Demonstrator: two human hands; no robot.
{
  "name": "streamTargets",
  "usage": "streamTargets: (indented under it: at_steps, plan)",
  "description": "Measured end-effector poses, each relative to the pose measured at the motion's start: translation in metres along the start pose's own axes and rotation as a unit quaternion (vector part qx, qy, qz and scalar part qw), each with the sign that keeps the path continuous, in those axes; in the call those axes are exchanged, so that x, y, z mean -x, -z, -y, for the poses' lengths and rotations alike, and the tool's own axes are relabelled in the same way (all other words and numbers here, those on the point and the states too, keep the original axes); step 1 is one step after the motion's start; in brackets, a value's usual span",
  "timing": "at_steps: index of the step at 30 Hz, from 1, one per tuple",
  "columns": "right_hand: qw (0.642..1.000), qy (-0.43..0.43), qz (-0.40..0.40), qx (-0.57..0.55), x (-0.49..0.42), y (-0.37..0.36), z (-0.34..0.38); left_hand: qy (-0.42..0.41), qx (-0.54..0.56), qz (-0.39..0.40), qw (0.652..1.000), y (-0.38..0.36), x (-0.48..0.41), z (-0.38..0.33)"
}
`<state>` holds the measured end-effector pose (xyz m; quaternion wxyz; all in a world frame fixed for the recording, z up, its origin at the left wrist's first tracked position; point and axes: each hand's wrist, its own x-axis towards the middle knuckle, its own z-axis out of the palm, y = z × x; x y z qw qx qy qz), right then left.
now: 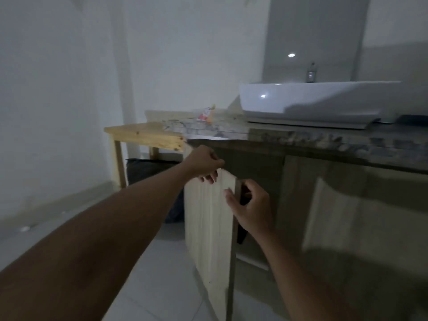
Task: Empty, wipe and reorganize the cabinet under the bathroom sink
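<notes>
Pinches the top edge of the ajar cabinet door (208, 228) with the left hand (204, 162), hooks the right hand (252, 207) round its upright free edge, just left of the dark opening (241, 236).

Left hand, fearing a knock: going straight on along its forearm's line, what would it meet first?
Probably the shadowed wooden rail under the speckled stone countertop, beyond the left hand gripping the pale wooden cabinet door; depth unclear.

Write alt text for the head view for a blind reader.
Two hands hold a pale wooden cabinet door, partly open, under a stone counter: the left hand grips its top edge, the right hand its free side edge. A white basin sits on the counter; a wooden table stands to the left.
</notes>
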<state>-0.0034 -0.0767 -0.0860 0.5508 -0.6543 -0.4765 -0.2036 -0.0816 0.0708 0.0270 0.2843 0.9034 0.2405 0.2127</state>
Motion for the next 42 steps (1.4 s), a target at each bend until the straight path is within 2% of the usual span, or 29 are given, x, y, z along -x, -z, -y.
streamTargets:
  at_steps: [3, 5, 11, 15, 21, 27, 33, 36, 39, 41, 42]
  plan:
    - [0.996, -0.05, -0.039, 0.057, -0.007, 0.03, -0.03, -0.033, 0.021, -0.095, 0.995, -0.048, -0.024, -0.01]
    - [0.991, -0.097, -0.042, 0.078, -0.014, 0.039, -0.044, -0.05, -0.017, -0.135, 0.989, -0.067, -0.035, -0.012]
    - [0.955, -0.217, -0.102, 0.177, -0.046, 0.053, -0.069, -0.108, -0.112, -0.109, 0.982, -0.098, -0.057, -0.006]
    - [0.932, -0.262, -0.105, 0.227, -0.069, 0.055, -0.084, -0.112, -0.102, -0.12, 0.981, -0.111, -0.079, -0.008]
    - [0.926, -0.261, -0.13, 0.241, -0.089, 0.047, -0.11, -0.144, -0.083, -0.14, 0.976, -0.134, -0.106, 0.0]
    - [0.885, -0.265, -0.183, 0.336, -0.088, 0.031, -0.122, -0.149, -0.132, -0.163, 0.966, -0.155, -0.128, 0.011]
    - [0.893, -0.273, -0.182, 0.309, -0.088, 0.031, -0.117, -0.175, -0.166, -0.185, 0.953, -0.161, -0.12, 0.018]
    - [0.916, -0.262, -0.093, 0.289, -0.08, 0.04, -0.108, -0.184, -0.182, -0.136, 0.956, -0.167, -0.099, 0.03]
    - [0.928, -0.275, 0.016, 0.253, -0.086, 0.058, -0.085, -0.145, -0.112, -0.007, 0.983, -0.16, -0.082, 0.032]
    - [0.924, -0.293, 0.084, 0.232, -0.051, 0.065, -0.072, -0.141, -0.074, 0.073, 0.984, -0.164, -0.053, 0.05]
    - [0.921, -0.286, 0.08, 0.253, -0.03, 0.068, -0.073, -0.156, -0.068, 0.102, 0.98, -0.166, -0.042, 0.06]
